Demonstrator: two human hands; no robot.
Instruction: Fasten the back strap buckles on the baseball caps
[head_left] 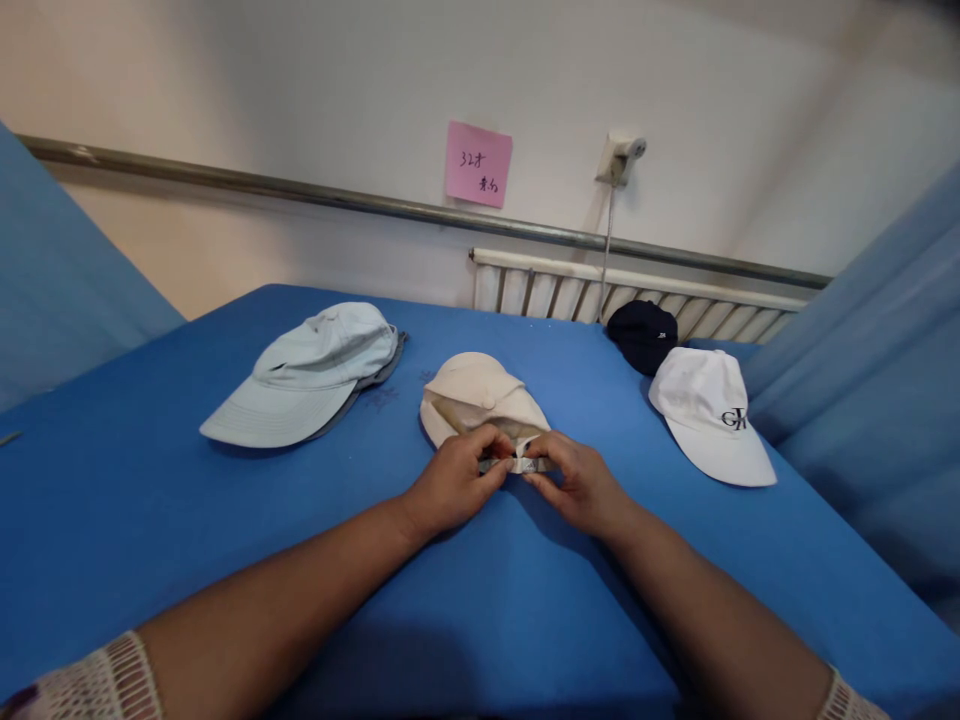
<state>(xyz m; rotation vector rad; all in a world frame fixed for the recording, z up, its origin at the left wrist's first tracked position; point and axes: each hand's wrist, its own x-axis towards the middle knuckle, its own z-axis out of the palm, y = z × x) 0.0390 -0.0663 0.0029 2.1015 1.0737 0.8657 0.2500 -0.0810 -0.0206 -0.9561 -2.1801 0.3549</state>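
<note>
A beige cap (480,382) lies on the blue-covered table (375,590), its back strap turned toward me. My left hand (465,478) pinches the left part of the strap between thumb and fingers. On the other side, my right hand (577,482) pinches the right part, close to a pale piece at the strap's middle. The two hands are almost touching, and their fingertips cover some of the strap. How the strap's ends are joined cannot be made out.
At left lies a pale blue cap (315,375) with a darker grey cap beneath it. A white cap with black letters (705,410) and a dark navy cap (641,335) are at right. Behind stand a radiator (540,285) and a metal rail (337,203); blue curtains (885,400) hang at the sides.
</note>
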